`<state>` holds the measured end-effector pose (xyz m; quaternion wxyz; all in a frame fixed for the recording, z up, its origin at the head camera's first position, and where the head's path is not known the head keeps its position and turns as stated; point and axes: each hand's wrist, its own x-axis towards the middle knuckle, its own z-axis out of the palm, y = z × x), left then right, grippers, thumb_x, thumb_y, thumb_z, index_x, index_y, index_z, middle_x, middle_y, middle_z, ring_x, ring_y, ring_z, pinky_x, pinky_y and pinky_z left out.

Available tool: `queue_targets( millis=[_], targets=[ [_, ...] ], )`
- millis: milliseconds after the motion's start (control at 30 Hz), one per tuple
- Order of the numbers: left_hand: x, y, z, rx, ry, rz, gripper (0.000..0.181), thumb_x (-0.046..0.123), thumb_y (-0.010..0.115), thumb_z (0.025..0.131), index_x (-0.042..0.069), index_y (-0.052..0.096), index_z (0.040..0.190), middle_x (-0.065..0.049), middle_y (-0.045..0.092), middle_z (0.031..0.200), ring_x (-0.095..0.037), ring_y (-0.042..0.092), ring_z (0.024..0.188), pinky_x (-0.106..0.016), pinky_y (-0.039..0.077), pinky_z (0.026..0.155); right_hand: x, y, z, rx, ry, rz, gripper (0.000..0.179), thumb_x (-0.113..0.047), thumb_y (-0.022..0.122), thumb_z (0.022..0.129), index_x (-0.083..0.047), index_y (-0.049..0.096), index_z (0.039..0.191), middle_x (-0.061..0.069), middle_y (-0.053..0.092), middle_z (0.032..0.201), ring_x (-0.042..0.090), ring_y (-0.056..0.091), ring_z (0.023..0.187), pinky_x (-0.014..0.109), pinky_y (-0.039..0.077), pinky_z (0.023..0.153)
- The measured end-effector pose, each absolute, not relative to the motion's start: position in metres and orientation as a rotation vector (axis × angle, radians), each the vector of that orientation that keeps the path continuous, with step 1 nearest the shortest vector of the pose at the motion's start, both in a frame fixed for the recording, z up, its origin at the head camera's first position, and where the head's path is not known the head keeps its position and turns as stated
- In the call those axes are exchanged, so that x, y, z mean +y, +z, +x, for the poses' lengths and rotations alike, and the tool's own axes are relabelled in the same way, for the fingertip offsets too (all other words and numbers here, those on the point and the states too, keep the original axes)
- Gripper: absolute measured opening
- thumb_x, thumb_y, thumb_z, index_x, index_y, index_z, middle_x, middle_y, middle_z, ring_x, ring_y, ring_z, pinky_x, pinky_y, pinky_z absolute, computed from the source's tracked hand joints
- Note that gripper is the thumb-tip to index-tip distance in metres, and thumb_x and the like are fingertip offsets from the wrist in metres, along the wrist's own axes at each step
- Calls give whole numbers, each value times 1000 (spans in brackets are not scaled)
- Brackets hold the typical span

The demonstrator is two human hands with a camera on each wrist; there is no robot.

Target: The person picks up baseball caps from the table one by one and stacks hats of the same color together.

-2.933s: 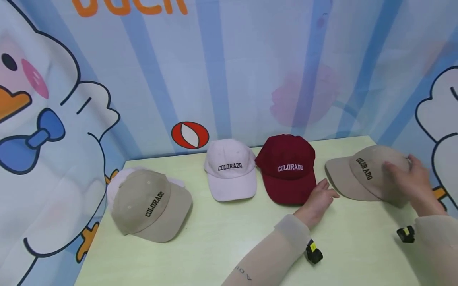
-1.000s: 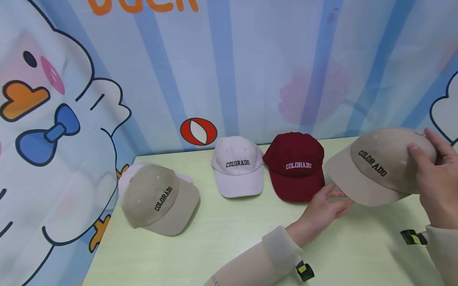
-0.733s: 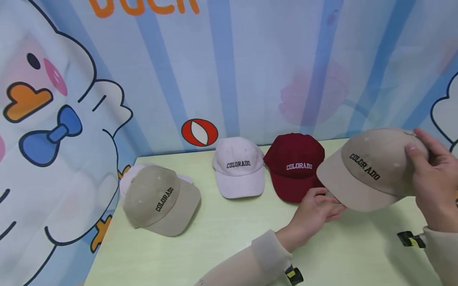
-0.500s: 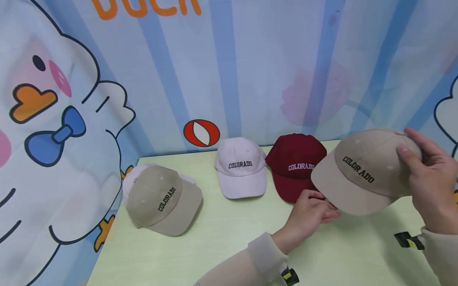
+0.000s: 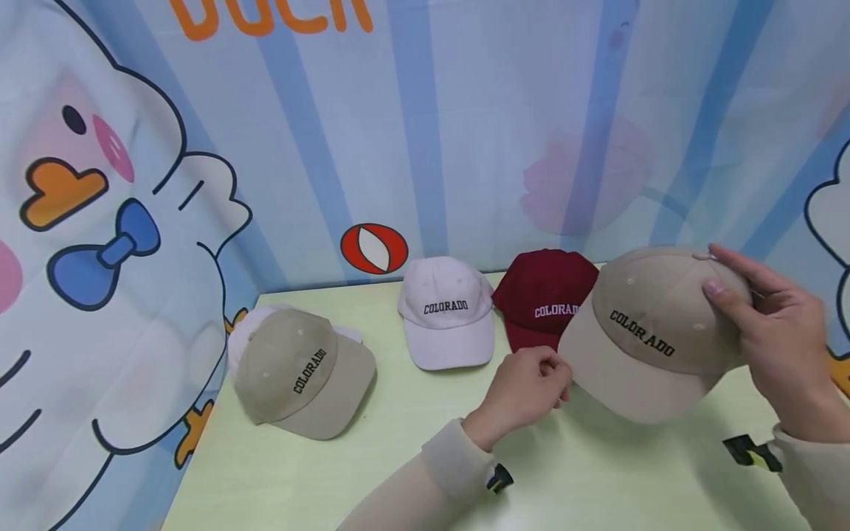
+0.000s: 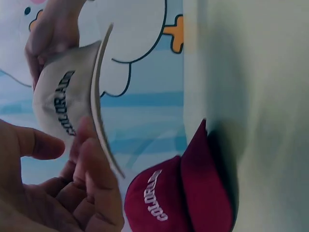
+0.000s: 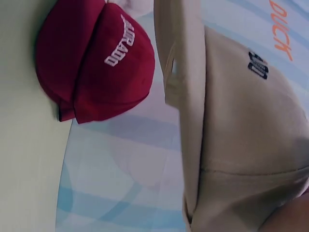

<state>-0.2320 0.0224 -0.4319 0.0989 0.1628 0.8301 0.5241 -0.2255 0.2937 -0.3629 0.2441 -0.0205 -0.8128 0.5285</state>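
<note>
The overlapping caps (image 5: 302, 375) lie left of the held cap (image 5: 654, 324).

Black-lettered beige cap (image 5: 654, 328), white-lettered maroon cap (image 5: 544, 284), blue-striped backdrop (image 5: 420, 147)

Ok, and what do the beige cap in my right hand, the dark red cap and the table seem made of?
The beige cap in your right hand: matte cloth, probably cotton, with visible stitched seams. The dark red cap: similar matte cloth, its white letters apparently embroidered, slightly raised. The table: smooth, faintly shiny top, perhaps laminate or painted wood.
</note>
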Motion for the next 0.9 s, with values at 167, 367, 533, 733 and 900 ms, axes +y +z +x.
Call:
queue_targets(
  millis=[167, 367, 533, 733, 900],
  targets=[
    [6, -426, -243, 2457, 1687, 496, 22, 23, 55, 103, 17, 70, 87, 6, 67, 68, -4, 56, 56, -21, 38, 50, 285, -370, -225, -2261, 1475, 91, 48, -12, 64, 103, -14, 56, 150, -12, 57, 150, -9, 55, 125, 2, 47, 86],
    [-5, -418, -250, 2497, 1855, 575, 21, 23, 56, 104, 12, 70, 93, -3, 70, 79, -3, 56, 66, -19, 44, 57, 272, -376, -225, -2190, 1781, 240, 49, -5, 66, 100, -6, 56, 149, -14, 63, 142, -8, 60, 121, 5, 49, 87],
    [-13, -413, -253, 2522, 1942, 580, 19, 27, 56, 105, 12, 68, 107, -6, 70, 102, -6, 61, 91, -21, 51, 74, 260, -380, -224, -2202, 1913, 315, 49, -5, 65, 101, -6, 56, 148, -14, 65, 139, -6, 61, 123, 8, 51, 89],
    [-18, -408, -257, 2499, 1948, 657, 28, 27, 51, 108, 11, 62, 128, -7, 64, 122, -15, 58, 113, -33, 50, 96, 242, -385, -225, -2201, 2029, 471, 46, -1, 63, 101, -1, 56, 146, -9, 66, 141, 0, 60, 128, 13, 53, 91],
    [-20, -406, -260, 2517, 1896, 705, 36, 27, 48, 109, 10, 60, 138, -12, 60, 133, -18, 54, 121, -38, 46, 107, 227, -390, -226, -2305, 1961, 561, 42, -4, 62, 102, -2, 58, 145, -8, 66, 142, 2, 61, 127, 16, 54, 92]
  ],
)
